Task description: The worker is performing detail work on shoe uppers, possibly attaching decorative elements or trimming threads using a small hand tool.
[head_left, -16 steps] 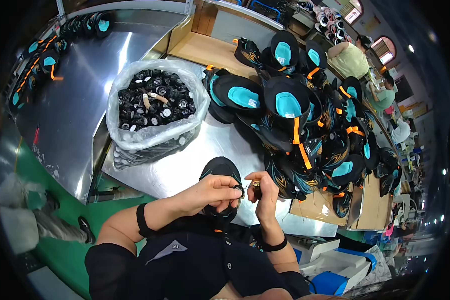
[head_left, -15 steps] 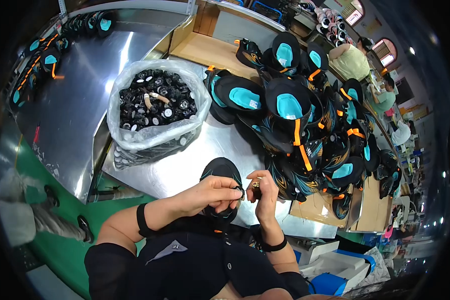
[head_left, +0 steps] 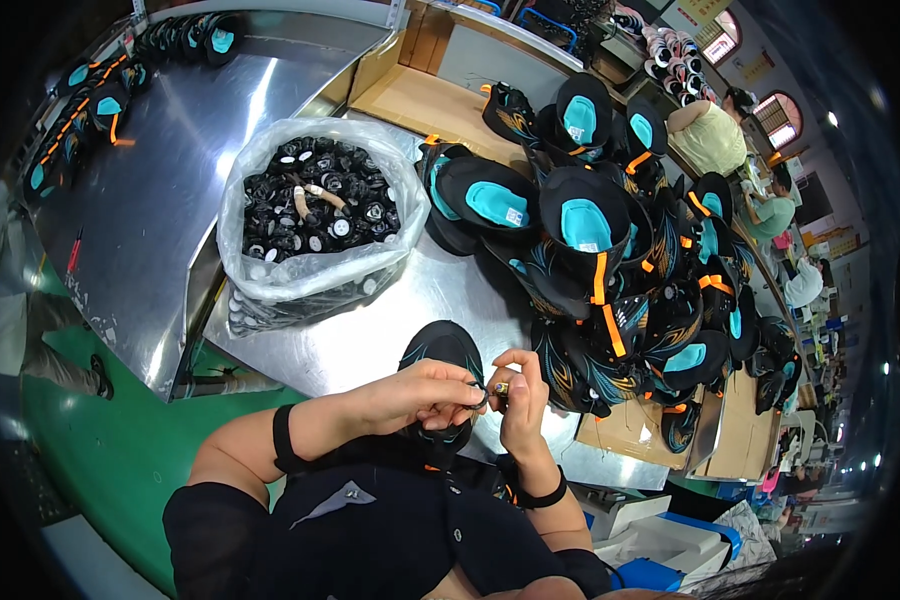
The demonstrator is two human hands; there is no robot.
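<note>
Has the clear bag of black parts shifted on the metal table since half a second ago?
No. The bag sits at the same spot on the metal table, beside the pile of black shoes.

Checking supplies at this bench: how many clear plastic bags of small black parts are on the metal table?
1. The clear plastic bag stands open on the metal table, left of the pile of black and teal shoe uppers. The pile may hide others.

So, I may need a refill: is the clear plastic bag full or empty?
Nearly full: the clear plastic bag stands open, with small black parts heaped close to its rim.
</note>
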